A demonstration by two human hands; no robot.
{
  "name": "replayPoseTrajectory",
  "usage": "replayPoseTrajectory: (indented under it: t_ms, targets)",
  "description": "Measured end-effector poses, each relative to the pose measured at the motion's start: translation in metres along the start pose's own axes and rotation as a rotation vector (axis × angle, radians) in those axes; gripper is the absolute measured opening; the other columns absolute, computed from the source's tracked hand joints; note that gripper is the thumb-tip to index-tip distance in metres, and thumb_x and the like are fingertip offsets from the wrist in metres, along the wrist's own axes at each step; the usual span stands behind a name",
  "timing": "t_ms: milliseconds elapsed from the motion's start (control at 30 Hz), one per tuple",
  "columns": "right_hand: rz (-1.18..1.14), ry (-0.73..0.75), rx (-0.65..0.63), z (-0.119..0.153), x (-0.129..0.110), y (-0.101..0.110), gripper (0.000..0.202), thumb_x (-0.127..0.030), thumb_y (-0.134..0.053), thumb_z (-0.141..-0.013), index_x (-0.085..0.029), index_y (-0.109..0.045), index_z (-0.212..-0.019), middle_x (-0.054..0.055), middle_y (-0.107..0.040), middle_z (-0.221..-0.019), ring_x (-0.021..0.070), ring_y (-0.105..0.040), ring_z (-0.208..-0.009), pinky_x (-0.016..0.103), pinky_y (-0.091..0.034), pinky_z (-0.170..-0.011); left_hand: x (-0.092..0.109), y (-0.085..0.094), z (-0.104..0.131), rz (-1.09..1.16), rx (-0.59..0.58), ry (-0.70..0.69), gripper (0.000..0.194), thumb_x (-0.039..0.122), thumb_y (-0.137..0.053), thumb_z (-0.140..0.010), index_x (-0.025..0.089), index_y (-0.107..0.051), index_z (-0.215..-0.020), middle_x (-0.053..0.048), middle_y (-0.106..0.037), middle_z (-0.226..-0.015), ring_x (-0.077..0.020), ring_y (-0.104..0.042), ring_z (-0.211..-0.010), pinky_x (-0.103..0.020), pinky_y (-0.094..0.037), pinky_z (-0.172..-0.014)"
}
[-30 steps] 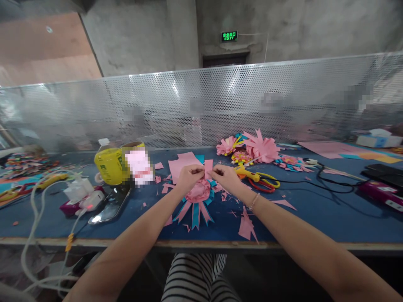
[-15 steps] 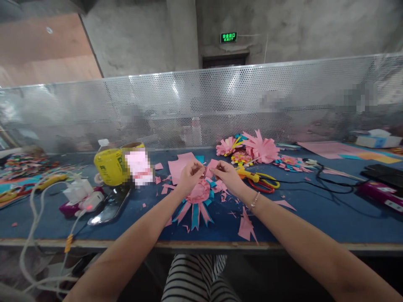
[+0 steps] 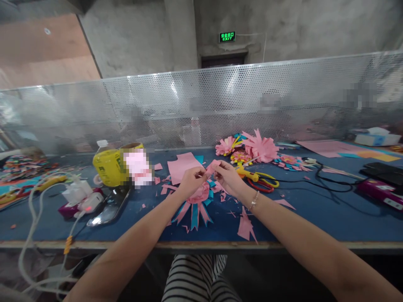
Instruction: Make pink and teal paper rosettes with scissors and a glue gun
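Observation:
Between my two hands a small piece of pink paper (image 3: pixel 213 166) is pinched and looks bent or folded. My left hand (image 3: pixel 192 181) grips its lower left edge with closed fingertips. On the other side, my right hand (image 3: pixel 226 175) is closed on it with thumb and fingers. Just below them a pink and blue paper flower (image 3: pixel 195 212) lies on the table, its upper part partly covered by my left hand. Behind my left hand lies a larger sheet of pink paper (image 3: pixel 181 166), with a bit of blue paper showing beyond it.
A yellow glue gun (image 3: pixel 247 173) and scissors (image 3: pixel 267 181) lie right of my hands. Finished paper flowers (image 3: pixel 260 147) are piled behind. Left stand a yellow-labelled bottle (image 3: pixel 108 167), a phone (image 3: pixel 110 207) and a power strip (image 3: pixel 69 209). Pink scraps (image 3: pixel 247 226) lie about; a perforated metal screen (image 3: pixel 176 109) rises behind.
The pink paper, earlier flatter and upright between the fingers, is now bent over. My hands have drawn slightly closer together, with the left fingers lower. The flower beneath has stayed put.

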State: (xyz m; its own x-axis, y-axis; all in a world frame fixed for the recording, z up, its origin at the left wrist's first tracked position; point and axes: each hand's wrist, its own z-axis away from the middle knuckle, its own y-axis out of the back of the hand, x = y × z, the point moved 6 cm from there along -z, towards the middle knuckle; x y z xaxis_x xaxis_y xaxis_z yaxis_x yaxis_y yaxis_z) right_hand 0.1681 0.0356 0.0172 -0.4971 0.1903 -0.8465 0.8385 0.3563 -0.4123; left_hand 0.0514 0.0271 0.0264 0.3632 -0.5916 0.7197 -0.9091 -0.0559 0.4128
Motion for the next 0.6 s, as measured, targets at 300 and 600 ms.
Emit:
replayPoseTrajectory:
  t_ms: [300, 600]
  targets:
    - [-0.097, -0.054, 0.029, 0.0002, 0.0007, 0.0026, 0.028, -0.025, -0.071, -0.052, -0.018, -0.045, -0.061, -0.009, -0.042, -0.052, 0.0022, -0.037, -0.045, 0.017, -0.031, -0.044, -0.0004, -0.0012, -0.0003, 0.031, -0.004, 0.018, 0.014, 0.029, -0.056, -0.066, 0.015, -0.058, -0.065, -0.001, -0.058, -0.062, -0.0112, -0.051, -0.059, -0.021, -0.041, -0.055]
    - [-0.128, -0.067, 0.067, 0.0, 0.0008, 0.004, 0.028, -0.026, -0.072, -0.052, -0.019, -0.047, -0.063, -0.009, -0.042, -0.051, 0.0027, -0.04, -0.044, 0.017, -0.032, -0.042, 0.0008, -0.002, -0.0006, 0.066, -0.005, 0.035, 0.015, 0.03, -0.058, -0.063, 0.015, -0.059, -0.065, -0.001, -0.059, -0.063, -0.0114, -0.052, -0.059, -0.022, -0.042, -0.056]
